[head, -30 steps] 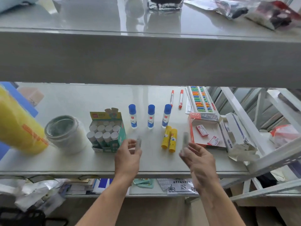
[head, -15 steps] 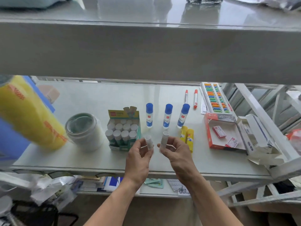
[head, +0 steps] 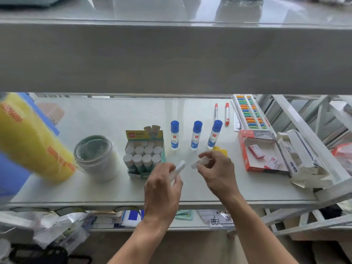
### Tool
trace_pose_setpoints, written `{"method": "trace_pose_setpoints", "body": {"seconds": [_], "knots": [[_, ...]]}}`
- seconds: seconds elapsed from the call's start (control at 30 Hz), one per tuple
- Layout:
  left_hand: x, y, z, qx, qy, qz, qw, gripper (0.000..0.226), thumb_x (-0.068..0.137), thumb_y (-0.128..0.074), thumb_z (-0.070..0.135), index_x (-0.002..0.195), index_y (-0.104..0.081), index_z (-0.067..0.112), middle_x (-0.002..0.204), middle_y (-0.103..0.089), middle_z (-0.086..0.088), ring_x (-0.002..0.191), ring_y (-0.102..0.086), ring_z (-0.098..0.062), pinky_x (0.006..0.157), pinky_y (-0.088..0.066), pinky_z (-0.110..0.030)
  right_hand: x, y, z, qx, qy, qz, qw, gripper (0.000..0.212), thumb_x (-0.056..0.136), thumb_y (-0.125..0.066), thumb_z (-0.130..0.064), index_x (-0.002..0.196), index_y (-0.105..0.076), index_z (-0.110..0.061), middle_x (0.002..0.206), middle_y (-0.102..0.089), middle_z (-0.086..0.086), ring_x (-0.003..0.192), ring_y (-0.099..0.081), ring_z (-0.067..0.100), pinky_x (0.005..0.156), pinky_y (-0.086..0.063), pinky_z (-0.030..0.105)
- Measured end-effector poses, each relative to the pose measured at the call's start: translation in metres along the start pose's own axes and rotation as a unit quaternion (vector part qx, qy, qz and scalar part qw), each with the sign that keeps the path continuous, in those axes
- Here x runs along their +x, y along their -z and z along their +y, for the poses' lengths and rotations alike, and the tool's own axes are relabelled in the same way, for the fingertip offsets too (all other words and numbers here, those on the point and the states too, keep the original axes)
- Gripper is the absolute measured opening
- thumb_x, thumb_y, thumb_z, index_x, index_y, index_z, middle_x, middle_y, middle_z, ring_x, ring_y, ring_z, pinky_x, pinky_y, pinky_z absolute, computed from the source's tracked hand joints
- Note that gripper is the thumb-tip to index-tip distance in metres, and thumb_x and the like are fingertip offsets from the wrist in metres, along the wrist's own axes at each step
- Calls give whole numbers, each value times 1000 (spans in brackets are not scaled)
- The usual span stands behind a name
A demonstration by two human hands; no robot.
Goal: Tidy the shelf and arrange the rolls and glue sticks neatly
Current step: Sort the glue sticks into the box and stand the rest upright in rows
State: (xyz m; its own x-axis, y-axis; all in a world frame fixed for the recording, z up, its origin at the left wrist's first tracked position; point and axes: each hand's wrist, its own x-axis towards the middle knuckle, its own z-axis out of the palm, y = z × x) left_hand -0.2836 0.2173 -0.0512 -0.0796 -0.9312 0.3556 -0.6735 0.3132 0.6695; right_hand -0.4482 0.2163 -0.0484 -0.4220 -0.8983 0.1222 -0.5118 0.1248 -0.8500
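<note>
Shelf [head: 76, 191] white and glossy, holding everything below. Yellow roll [head: 32, 141] lying tilted at far left; clear roll stack [head: 97, 157] upright just beside it. Green box [head: 144, 151] of white-capped glue sticks next along. Three blue-capped glue bottles [head: 196, 135] standing in a row behind the hands. Left hand [head: 162, 189], grip closed around a white glue stick [head: 179, 168], near the box. Right hand [head: 217, 172], grip pinching a second white stick [head: 202, 161], tips nearly meeting, above the shelf.

left hand [head: 162, 189]: stick tilted right | right hand [head: 217, 174]: stick turned tip-left | tips now nearly meeting
</note>
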Motion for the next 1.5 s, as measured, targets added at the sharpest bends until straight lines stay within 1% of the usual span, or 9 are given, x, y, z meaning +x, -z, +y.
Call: {"method": "trace_pose_setpoints", "body": {"seconds": [0.13,0.33,0.47,0.67,0.77,0.9,1.03,1.23,1.5], "knots": [[16,6,9,79,-48,-57,994,25,76,-83,3,98,-72,11,98,-62,-3,84,-68,-21,73,-60,-27,10,-11,0,-80,14,-41,996,8,89,-66,-12,94,-73,-13,82,-69,-1,66,-62,9,63,-43,10],[27,-14,8,164,-42,-160,972,21,94,-61,10,113,-67,15,111,-65,-4,103,-67,-25,87,-56,-33,0,-29,20,-134,2,-70,988,14,92,-61,-25,81,-64,-17,83,-68,3,74,-65,20,62,-42,26],[26,-29,3,70,5,-150,986,9,98,-57,24,105,-62,19,103,-68,-1,92,-67,-23,79,-56,-34,-10,-32,26,-131,19,-56,990,15,96,-59,-27,81,-56,-22,82,-65,1,73,-64,18,54,-33,13],[8,-50,-21,-86,84,-132,984,14,95,-68,30,85,-61,23,83,-69,3,78,-66,-18,65,-54,-35,-11,-40,32,-99,27,-62,993,4,89,-66,-19,86,-63,-18,87,-66,3,78,-62,20,66,-46,29],[3,-59,-24,-92,78,-88,989,12,103,-57,31,95,-60,21,87,-71,0,82,-68,-22,65,-52,-34,-9,-44,30,-98,38,-37,994,13,91,-65,-19,82,-56,-24,84,-66,3,75,-61,21,64,-40,27],[3,-64,-23,-111,88,-65,988,21,106,-48,38,111,-59,21,100,-74,-2,93,-71,-22,74,-56,-37,-6,-52,28,-82,42,-34,995,13,94,-62,-25,84,-54,-24,86,-71,5,76,-64,26,66,-52,36],[3,-66,-22,-89,86,-37,992,12,99,-62,27,107,-62,18,97,-73,-3,88,-71,-24,71,-54,-33,-6,-56,31,-99,28,-35,994,23,86,-65,-17,78,-47,-27,83,-69,7,77,-60,31,64,-45,35],[1,-70,-18,-41,99,-9,994,28,88,-76,23,111,-63,14,98,-73,-5,88,-70,-27,73,-53,-34,-2,-58,38,-115,21,-33,993,4,87,-63,-11,90,-62,-14,95,-68,6,85,-62,26,74,-52,37],[-4,-71,-24,-45,77,-8,996,26,94,-69,25,118,-63,18,102,-76,-5,92,-73,-26,77,-59,-39,-6,-57,39,-78,38,0,996,7,95,-62,-21,90,-63,-17,88,-72,4,78,-64,24,68,-53,36]]}}
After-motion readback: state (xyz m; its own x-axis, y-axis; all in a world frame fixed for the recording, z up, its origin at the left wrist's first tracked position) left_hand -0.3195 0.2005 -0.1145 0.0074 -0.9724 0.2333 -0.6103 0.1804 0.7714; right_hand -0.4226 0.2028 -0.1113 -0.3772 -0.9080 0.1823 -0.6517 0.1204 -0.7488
